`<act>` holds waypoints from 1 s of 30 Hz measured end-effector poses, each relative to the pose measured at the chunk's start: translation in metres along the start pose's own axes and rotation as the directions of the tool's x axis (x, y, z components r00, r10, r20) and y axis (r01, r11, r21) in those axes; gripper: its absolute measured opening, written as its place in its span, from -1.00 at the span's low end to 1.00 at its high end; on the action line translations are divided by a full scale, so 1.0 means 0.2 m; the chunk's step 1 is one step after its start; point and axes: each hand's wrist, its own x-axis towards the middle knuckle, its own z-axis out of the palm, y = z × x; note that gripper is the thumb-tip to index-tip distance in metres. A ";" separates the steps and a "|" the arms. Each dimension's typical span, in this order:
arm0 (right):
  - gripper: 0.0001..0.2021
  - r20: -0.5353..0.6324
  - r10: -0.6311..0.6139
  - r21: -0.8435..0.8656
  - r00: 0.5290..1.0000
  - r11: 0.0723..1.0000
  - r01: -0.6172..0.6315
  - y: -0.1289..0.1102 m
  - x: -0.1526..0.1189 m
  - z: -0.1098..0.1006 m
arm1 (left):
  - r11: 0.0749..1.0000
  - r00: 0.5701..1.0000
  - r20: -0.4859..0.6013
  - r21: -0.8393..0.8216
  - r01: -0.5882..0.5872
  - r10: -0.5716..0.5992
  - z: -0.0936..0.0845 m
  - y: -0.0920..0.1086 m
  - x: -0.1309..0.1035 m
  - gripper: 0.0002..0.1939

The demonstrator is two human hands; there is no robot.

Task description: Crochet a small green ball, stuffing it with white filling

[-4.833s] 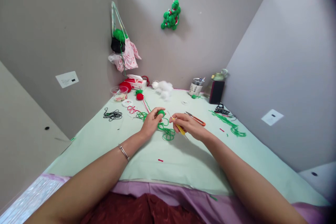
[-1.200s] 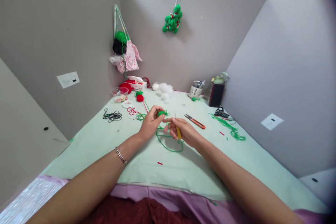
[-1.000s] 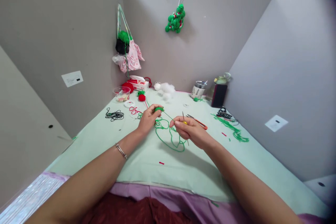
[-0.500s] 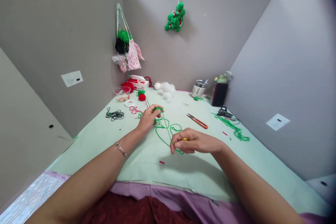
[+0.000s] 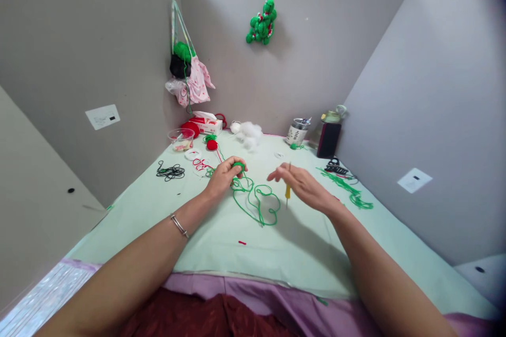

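My left hand (image 5: 224, 176) is closed around a small green crochet piece (image 5: 239, 165), pinched between thumb and fingers and mostly hidden. From it, loose green yarn (image 5: 250, 214) trails in loops over the pale green tablecloth (image 5: 221, 253). To the right of those loops, my right hand (image 5: 303, 185) is raised above the table with a yellow-handled crochet hook (image 5: 288, 192) held upright in it. Its index finger reaches out toward the left. The orange snips seen earlier are hidden behind this hand.
Black cord (image 5: 169, 171), a red yarn ball (image 5: 212, 145) and a clear tub (image 5: 181, 139) lie to the left. White stuffing (image 5: 250, 135) and a pen tin (image 5: 297, 131) stand at the back. Cut green strands (image 5: 348, 187) and a dark phone-like slab (image 5: 329, 140) are right.
My right hand has moved up and to the right, off the green yarn, and the hook now points upright. The snips have become covered. My left hand stays in place.
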 end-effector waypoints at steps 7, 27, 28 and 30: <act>-0.51 -0.168 0.074 0.616 0.983 0.787 0.046 0.01 0.03 -0.02 | 0.985 0.986 0.160 -0.164 0.061 -0.035 0.10 0.06 -0.06 -0.82; -0.73 -0.196 0.083 0.657 0.977 0.751 0.068 -0.02 0.03 0.03 | 0.973 0.962 0.258 -0.185 0.140 -0.089 0.14 0.08 -0.09 -0.83; -0.73 -0.196 0.082 0.661 0.977 0.748 0.070 -0.02 0.03 0.03 | 0.973 0.962 0.258 -0.184 0.137 -0.087 0.14 0.08 -0.09 -0.82; -0.73 -0.197 0.079 0.673 0.977 0.736 0.076 -0.01 0.03 0.03 | 0.975 0.963 0.258 -0.181 0.133 -0.083 0.13 0.08 -0.08 -0.82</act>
